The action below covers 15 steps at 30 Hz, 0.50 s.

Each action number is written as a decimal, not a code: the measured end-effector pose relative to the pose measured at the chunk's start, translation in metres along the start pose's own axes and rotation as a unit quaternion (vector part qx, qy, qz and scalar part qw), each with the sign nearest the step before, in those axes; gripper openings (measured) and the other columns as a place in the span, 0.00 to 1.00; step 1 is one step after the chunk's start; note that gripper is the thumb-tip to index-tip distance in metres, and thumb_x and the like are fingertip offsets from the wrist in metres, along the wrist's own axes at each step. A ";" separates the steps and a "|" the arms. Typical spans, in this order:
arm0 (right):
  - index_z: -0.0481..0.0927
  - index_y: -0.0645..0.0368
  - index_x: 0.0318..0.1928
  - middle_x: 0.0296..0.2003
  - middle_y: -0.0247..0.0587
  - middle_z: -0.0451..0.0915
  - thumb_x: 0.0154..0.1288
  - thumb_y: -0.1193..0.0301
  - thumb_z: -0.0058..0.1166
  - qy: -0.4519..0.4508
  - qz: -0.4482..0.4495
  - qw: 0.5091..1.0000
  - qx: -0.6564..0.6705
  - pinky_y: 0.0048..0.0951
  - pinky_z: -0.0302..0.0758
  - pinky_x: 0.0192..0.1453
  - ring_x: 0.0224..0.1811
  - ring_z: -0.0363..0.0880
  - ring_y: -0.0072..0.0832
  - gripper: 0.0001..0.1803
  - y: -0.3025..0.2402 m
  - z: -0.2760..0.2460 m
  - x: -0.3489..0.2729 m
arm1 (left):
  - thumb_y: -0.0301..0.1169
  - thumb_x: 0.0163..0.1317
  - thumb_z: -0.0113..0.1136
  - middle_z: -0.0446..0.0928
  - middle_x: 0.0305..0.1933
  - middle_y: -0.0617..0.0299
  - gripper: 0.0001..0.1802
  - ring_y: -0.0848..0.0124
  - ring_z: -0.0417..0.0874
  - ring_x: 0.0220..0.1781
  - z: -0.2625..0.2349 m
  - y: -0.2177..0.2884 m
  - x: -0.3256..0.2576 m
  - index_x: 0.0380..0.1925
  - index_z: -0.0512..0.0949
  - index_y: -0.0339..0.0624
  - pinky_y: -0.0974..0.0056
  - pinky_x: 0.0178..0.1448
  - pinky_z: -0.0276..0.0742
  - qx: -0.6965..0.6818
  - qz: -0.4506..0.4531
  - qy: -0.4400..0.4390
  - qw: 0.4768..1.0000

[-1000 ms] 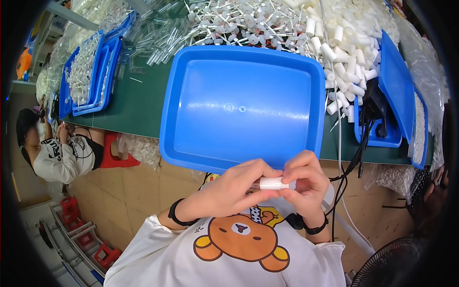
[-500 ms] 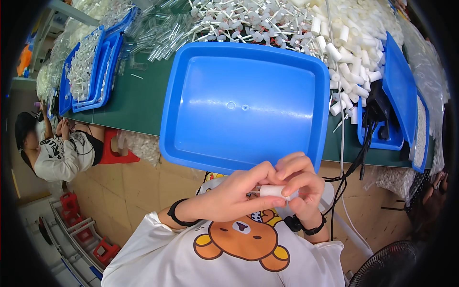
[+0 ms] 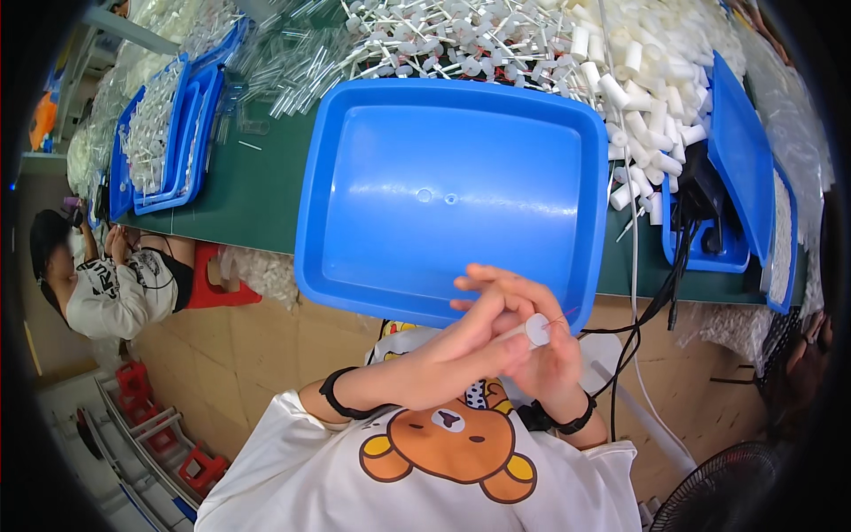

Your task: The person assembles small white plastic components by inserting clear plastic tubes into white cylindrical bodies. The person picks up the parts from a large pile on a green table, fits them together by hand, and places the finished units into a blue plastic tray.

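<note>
My left hand (image 3: 452, 350) is closed on a small white cylinder (image 3: 513, 333), which lies tilted between thumb and fingers. A pale round disc (image 3: 537, 330) caps the end facing right, and a thin reddish wire (image 3: 567, 316) runs out from it. Close against that end is my right hand (image 3: 551, 359), its fingers loosely spread and reaching behind the left hand. The hands partly overlap, so some fingertips and most of the cylinder are hidden. Both hands are over the near right edge of a large blue tray (image 3: 461, 160).
Beyond the tray lie piles of white cylinders (image 3: 656, 133), white sticks with pale discs (image 3: 443, 40) and clear tubes (image 3: 297, 84). Blue trays (image 3: 168, 133) stand at left, more at right (image 3: 740, 168). Black cables (image 3: 678, 257) hang over the table edge. A person (image 3: 115, 284) sits at left; a fan (image 3: 718, 488) stands low right.
The cylinder has turned so its disc end faces up and toward me. My right hand's fingers have uncurled and moved leftward behind my left hand. The tray has stayed put.
</note>
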State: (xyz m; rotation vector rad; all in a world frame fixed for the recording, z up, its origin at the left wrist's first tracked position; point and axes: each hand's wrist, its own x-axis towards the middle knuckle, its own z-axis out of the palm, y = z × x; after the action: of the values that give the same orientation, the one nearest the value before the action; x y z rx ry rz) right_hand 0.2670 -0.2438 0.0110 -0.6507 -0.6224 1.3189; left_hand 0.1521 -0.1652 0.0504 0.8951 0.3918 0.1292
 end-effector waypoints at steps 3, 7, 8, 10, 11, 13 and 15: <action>0.59 0.69 0.59 0.58 0.62 0.62 0.65 0.49 0.34 0.029 0.067 0.997 0.025 0.44 0.64 0.62 0.61 0.64 0.47 0.35 0.006 0.001 0.001 | 0.40 0.69 0.36 0.66 0.30 0.65 0.16 0.79 0.67 0.32 -0.004 -0.005 0.003 0.40 0.65 0.37 0.73 0.37 0.63 0.034 -0.052 -0.010 0.998; 0.63 0.72 0.55 0.51 0.62 0.70 0.64 0.48 0.35 0.010 0.117 0.987 0.107 0.44 0.68 0.58 0.55 0.70 0.47 0.36 0.009 0.002 -0.003 | 0.43 0.69 0.33 0.61 0.22 0.67 0.19 0.79 0.62 0.24 0.000 -0.015 0.010 0.30 0.67 0.40 0.73 0.32 0.59 -0.013 -0.051 0.011 0.999; 0.64 0.72 0.54 0.50 0.62 0.71 0.64 0.48 0.35 -0.005 0.115 0.987 0.108 0.43 0.69 0.57 0.53 0.71 0.46 0.36 0.011 0.000 -0.003 | 0.43 0.68 0.33 0.61 0.21 0.67 0.19 0.79 0.61 0.23 -0.003 -0.019 0.012 0.28 0.66 0.41 0.73 0.32 0.60 -0.014 -0.046 0.005 0.999; 0.65 0.73 0.52 0.47 0.61 0.72 0.64 0.48 0.35 -0.006 0.121 0.989 0.088 0.41 0.70 0.55 0.50 0.73 0.44 0.35 0.010 0.000 -0.004 | 0.43 0.68 0.32 0.60 0.19 0.67 0.20 0.79 0.61 0.22 -0.005 -0.022 0.014 0.24 0.65 0.42 0.73 0.32 0.60 -0.020 -0.041 -0.001 0.999; 0.66 0.73 0.51 0.47 0.61 0.73 0.64 0.49 0.35 0.008 0.128 0.989 0.067 0.40 0.71 0.55 0.49 0.74 0.44 0.34 0.006 0.003 -0.004 | 0.42 0.68 0.32 0.60 0.18 0.67 0.20 0.79 0.61 0.22 -0.005 -0.021 0.014 0.23 0.64 0.43 0.73 0.31 0.60 -0.024 -0.040 -0.003 0.999; 0.67 0.73 0.50 0.46 0.61 0.73 0.64 0.50 0.35 0.032 0.128 0.990 0.053 0.38 0.72 0.53 0.49 0.74 0.42 0.34 0.006 0.006 -0.005 | 0.42 0.68 0.31 0.60 0.18 0.67 0.20 0.79 0.61 0.22 -0.006 -0.023 0.014 0.23 0.64 0.43 0.72 0.31 0.60 -0.031 -0.035 -0.013 0.999; 0.66 0.73 0.50 0.45 0.61 0.73 0.65 0.51 0.35 0.048 0.116 0.990 0.063 0.36 0.72 0.52 0.48 0.74 0.41 0.33 0.014 0.007 -0.006 | 0.42 0.68 0.31 0.60 0.19 0.67 0.19 0.79 0.61 0.22 -0.009 -0.025 0.015 0.24 0.64 0.43 0.72 0.31 0.60 -0.043 -0.026 -0.027 0.998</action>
State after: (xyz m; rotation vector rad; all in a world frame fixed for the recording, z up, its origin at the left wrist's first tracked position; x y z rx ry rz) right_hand 0.2517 -0.2475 0.0047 -0.6928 -0.3900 1.5206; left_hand 0.1615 -0.1703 0.0222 0.8011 0.3569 0.0730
